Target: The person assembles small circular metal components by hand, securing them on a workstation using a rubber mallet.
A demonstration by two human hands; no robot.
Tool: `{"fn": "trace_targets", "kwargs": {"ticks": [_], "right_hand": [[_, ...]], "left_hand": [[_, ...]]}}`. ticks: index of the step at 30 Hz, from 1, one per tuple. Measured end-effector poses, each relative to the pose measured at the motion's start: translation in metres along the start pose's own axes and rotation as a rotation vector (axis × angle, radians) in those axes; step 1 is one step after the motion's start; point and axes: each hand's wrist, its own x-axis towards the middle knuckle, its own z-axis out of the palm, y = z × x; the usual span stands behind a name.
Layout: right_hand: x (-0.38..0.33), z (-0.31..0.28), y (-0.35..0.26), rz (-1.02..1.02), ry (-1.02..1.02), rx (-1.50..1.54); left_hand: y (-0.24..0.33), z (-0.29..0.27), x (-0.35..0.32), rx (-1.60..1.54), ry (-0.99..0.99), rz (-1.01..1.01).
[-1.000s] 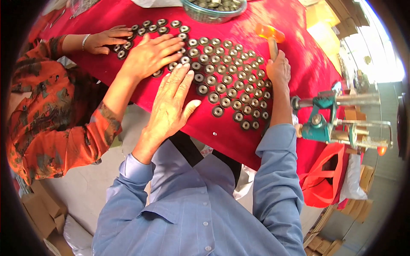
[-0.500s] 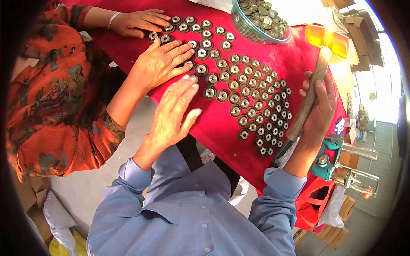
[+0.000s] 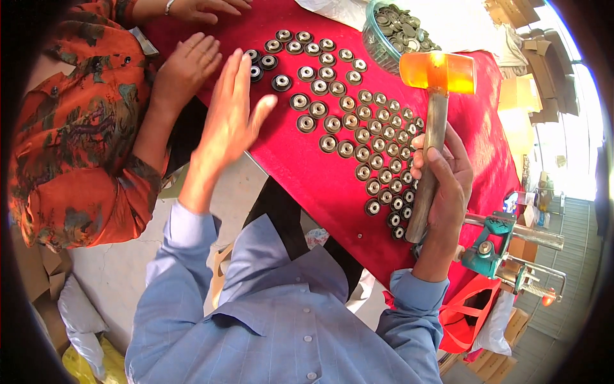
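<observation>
Mallet [image 3: 436, 121] with a translucent orange head and a wooden handle: held in the person's right hand [image 3: 451, 185], at the right of the round metal parts [image 3: 362, 135]. The right hand is gripping the handle, with the thumb laid across it; the head points away from the person. Left hand [image 3: 227, 118]: open and empty, fingers extended together, thumb spread. Its fingertips are close to the leftmost metal parts; contact cannot be determined.

The metal parts, dark-rimmed with bright centres, are spread in a loose group over the red-covered tabletop [image 3: 307, 169]. A clear bowl [image 3: 376, 51] filled with dark round pieces [image 3: 403, 31] is beyond them. To the left, a co-worker's hand [image 3: 190, 64] is near the person's left hand. A green metal device [image 3: 486, 251] is right of the person's right forearm, near a red bag [image 3: 462, 320].
</observation>
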Motion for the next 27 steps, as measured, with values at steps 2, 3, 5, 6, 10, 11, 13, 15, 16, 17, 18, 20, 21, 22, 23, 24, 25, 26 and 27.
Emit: {"fn": "trace_targets", "kwargs": {"ticks": [2, 3, 5, 6, 10, 11, 13, 15, 16, 17, 18, 20, 21, 22, 23, 24, 25, 26, 27], "right_hand": [[-0.002, 0.003, -0.001, 0.011, 0.001, 0.034], [-0.003, 0.003, 0.0, 0.008, 0.001, 0.036], [-0.004, 0.0, 0.0, 0.009, 0.003, 0.053], [-0.004, -0.002, 0.001, 0.007, 0.009, 0.053], [-0.007, -0.01, 0.004, 0.014, 0.016, 0.025], [-0.008, -0.011, 0.004, 0.021, 0.028, 0.03], [-0.009, -0.007, 0.003, 0.038, 0.046, 0.04], [-0.009, -0.009, 0.005, 0.058, 0.062, 0.05], [-0.007, -0.011, 0.006, 0.057, 0.053, 0.047], [-0.006, -0.012, 0.008, 0.055, 0.043, 0.045], [-0.005, -0.013, 0.009, 0.053, 0.044, 0.047], [-0.004, -0.013, 0.012, 0.06, 0.041, 0.069], [-0.005, -0.014, 0.012, 0.062, 0.054, 0.066], [-0.005, -0.015, 0.012, 0.068, 0.057, 0.066], [-0.006, -0.017, 0.013, 0.073, 0.06, 0.066], [-0.005, -0.016, 0.013, 0.074, 0.061, 0.066], [-0.005, -0.015, 0.013, 0.075, 0.052, 0.065], [-0.005, -0.014, 0.013, 0.076, 0.044, 0.065], [-0.004, -0.015, 0.013, 0.078, 0.041, 0.064]], "left_hand": [[-0.027, 0.015, 0.024, 0.122, -0.014, -0.002], [-0.034, 0.02, 0.036, 0.113, -0.037, -0.03], [-0.036, 0.031, 0.051, 0.25, -0.136, -0.024], [-0.027, 0.037, 0.053, 0.235, -0.158, -0.02], [0.001, 0.052, 0.042, 0.174, -0.164, 0.043], [0.003, 0.053, 0.044, 0.161, -0.157, 0.036], [-0.011, 0.038, 0.063, 0.051, -0.118, 0.011], [-0.023, 0.036, 0.082, 0.085, -0.039, 0.023], [-0.03, 0.041, 0.094, 0.067, -0.064, 0.058], [-0.036, 0.045, 0.102, 0.049, -0.088, 0.093], [-0.037, 0.054, 0.106, 0.081, -0.137, 0.126], [-0.04, 0.068, 0.105, 0.04, -0.21, 0.196], [-0.029, 0.068, 0.103, -0.046, -0.276, 0.194], [-0.024, 0.069, 0.103, -0.064, -0.292, 0.211], [-0.02, 0.071, 0.103, -0.082, -0.308, 0.228], [-0.022, 0.068, 0.106, -0.093, -0.281, 0.238], [-0.025, 0.066, 0.11, -0.104, -0.254, 0.247], [-0.028, 0.064, 0.115, -0.033, -0.299, 0.221], [-0.027, 0.063, 0.121, -0.032, -0.299, 0.218]]}}
